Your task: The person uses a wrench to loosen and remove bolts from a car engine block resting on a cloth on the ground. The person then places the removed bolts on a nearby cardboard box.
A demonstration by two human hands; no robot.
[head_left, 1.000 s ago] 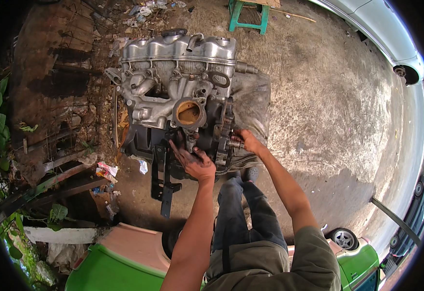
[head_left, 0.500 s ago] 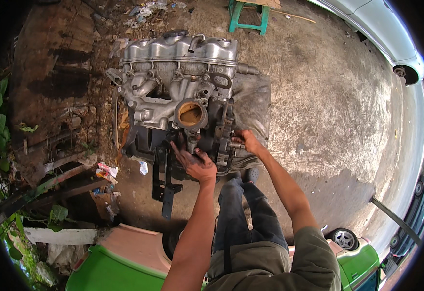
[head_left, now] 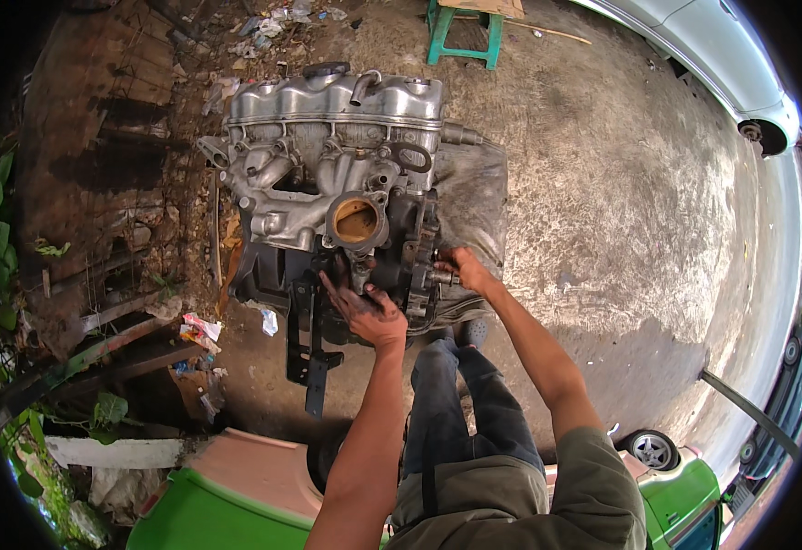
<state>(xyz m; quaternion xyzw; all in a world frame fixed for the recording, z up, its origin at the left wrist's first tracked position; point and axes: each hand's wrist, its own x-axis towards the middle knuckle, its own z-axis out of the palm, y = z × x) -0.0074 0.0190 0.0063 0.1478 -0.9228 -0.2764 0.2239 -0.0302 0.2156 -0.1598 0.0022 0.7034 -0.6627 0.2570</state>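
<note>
Both hands are at the near face of a grey cast-metal car engine [head_left: 327, 165] that sits on the ground in the far middle of the scene. Fingers of the left hand [head_left: 364, 307] are spread open and grimy, their tips pressed against the dark engine parts just below the round brass-coloured throttle opening [head_left: 357, 220]; they grip nothing. Fingers of the right hand [head_left: 463, 268] are curled closed around a small metal fitting [head_left: 439, 275] projecting from the right near corner of the engine; what lies inside the grip is too small to tell.

A black metal bracket [head_left: 309, 339] hangs off the near left of the engine, reaching toward the person. A grey dirty cloth [head_left: 474, 197] lies under the engine's right side on the stained concrete floor [head_left: 621, 202].

Near the person's knees stands a green and pink toy car [head_left: 226, 500]. A green wooden stool [head_left: 460, 32] stands at the far edge. Litter and broken wooden slats [head_left: 116, 339] lie at the left. A white car body [head_left: 722, 64] curves along the far right.
</note>
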